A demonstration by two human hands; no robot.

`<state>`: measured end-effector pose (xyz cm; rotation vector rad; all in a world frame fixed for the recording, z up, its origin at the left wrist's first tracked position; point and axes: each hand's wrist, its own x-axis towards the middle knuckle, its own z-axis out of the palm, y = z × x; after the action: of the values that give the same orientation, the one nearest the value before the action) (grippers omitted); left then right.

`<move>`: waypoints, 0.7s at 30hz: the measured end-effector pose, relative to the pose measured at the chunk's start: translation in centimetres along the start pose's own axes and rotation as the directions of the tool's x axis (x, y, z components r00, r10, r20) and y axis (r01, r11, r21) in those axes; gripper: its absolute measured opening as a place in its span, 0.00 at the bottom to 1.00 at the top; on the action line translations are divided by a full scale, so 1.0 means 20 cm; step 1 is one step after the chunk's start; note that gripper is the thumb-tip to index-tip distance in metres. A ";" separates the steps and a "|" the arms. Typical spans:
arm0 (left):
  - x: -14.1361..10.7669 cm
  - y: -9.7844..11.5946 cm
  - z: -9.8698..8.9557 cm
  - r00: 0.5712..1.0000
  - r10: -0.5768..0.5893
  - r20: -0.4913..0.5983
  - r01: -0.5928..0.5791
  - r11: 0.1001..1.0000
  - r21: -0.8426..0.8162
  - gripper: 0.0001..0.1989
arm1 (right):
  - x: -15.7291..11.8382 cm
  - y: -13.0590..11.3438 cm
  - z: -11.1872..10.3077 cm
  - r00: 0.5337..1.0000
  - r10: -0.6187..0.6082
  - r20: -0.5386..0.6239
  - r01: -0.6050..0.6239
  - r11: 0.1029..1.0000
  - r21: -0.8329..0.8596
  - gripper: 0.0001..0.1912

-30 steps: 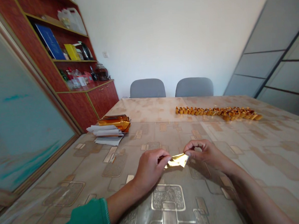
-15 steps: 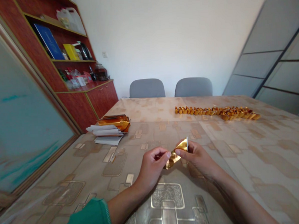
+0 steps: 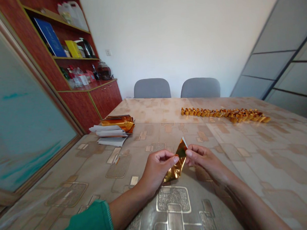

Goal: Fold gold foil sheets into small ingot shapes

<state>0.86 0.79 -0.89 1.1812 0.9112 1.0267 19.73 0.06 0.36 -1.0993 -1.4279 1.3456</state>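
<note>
A partly folded piece of gold foil paper [image 3: 175, 171] is held between my two hands, just above the near middle of the table. My left hand [image 3: 160, 166] pinches its left side with thumb and forefinger. On the other side, my right hand [image 3: 200, 157] grips its right edge between thumb and fingers. One pointed corner with a thin white edge sticks up between the hands, and a wider part hangs below. Farther back at the right lie rows of small folded gold foil pieces [image 3: 220, 113]. To the left sits a stack of gold foil sheets [image 3: 118, 123].
White paper sheets [image 3: 109, 136] lie against the foil stack. The patterned tablecloth [image 3: 147, 197] covers the table. Two grey chairs [image 3: 152, 88] stand behind it. A red-brown cabinet [image 3: 101, 97] with loaded shelves is at the left.
The foil paper has turned more upright, with its corner now pointing up and its lower part hanging down. My right hand has shifted its grip along the edge and moved slightly.
</note>
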 end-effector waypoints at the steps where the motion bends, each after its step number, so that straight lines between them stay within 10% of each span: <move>1: 0.00 -0.01 0.00 1.000 -0.005 -0.006 0.005 1.000 -0.016 0.17 | 0.00 0.01 0.00 1.000 -0.011 -0.015 0.011 1.000 -0.003 0.22; 21: 0.01 0.02 0.00 0.993 -0.105 -0.043 0.093 0.968 -0.232 0.20 | 0.01 0.13 0.07 0.992 -0.112 0.064 0.100 0.982 0.159 0.15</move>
<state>0.89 0.95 -0.50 0.9090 0.8601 1.0572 18.41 0.00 -2.33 -0.8691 -1.3880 1.4070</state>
